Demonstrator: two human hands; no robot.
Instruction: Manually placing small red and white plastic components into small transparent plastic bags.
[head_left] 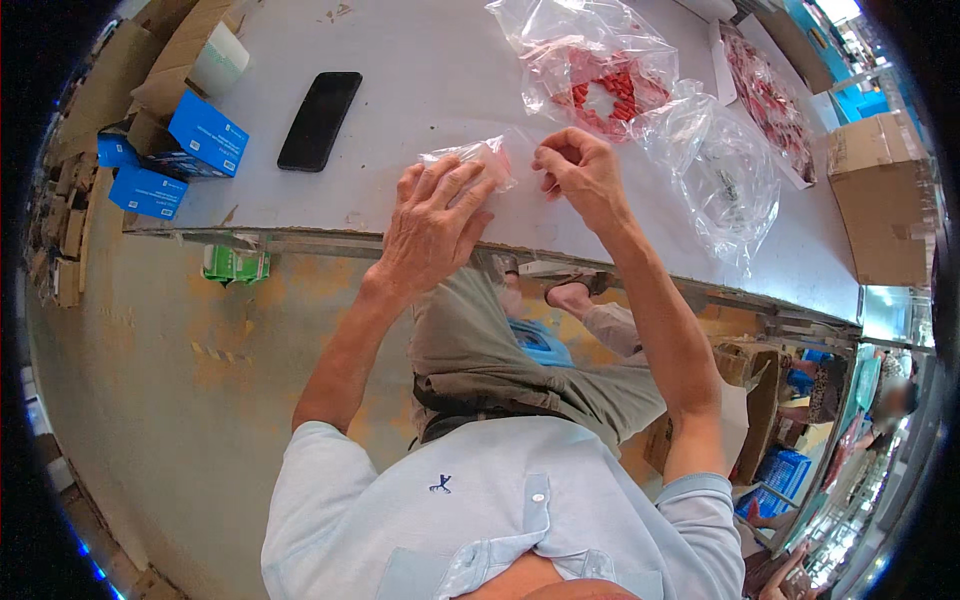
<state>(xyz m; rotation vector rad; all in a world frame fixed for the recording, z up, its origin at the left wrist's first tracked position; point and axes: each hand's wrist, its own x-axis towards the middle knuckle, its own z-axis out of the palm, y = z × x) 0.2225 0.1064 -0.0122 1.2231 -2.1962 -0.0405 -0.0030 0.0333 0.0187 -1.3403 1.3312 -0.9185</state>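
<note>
Under the fingers of my left hand lies a small clear plastic bag with something pinkish-red in it, near the table's front edge. The fingers are apart and rest over the bag, hiding much of it. Just to its right, my right hand is closed in a pinch, thumb against fingers. What it pinches, if anything, is too small to make out. Beyond my right hand sits a large clear bag holding several small red pieces. Another crumpled clear bag, with small dark things inside, lies to the right.
A black phone lies on the white table, left of my hands. Blue boxes and an open cardboard box stand at the left. On the right are a box of red packets and a brown carton.
</note>
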